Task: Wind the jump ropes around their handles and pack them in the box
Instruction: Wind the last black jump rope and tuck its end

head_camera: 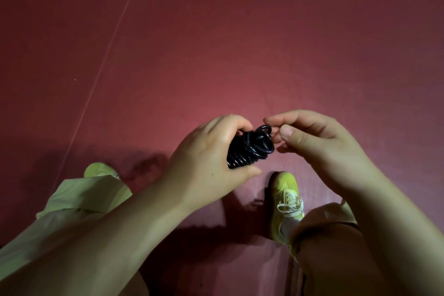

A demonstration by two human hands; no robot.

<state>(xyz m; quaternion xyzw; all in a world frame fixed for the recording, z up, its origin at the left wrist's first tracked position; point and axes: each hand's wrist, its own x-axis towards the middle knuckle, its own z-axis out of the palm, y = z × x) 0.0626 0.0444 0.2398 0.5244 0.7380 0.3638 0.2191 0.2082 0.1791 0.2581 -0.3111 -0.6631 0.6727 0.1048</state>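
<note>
Seen from above, looking down past bare forearms to a dark red floor (216, 43). Left hand (206, 158) wrapped around a black jump rope (249, 149), wound in tight coils around its handles; grip closed, thumb under the bundle, fingers curled over its top. Right hand (317, 142) just beside it, fingertips and thumb pinching a loose loop at the bundle's upper end. Bundle held in the air above the floor, between both hands. Below: pale trousers (79, 202) and yellow laced shoes (287, 202).
</note>
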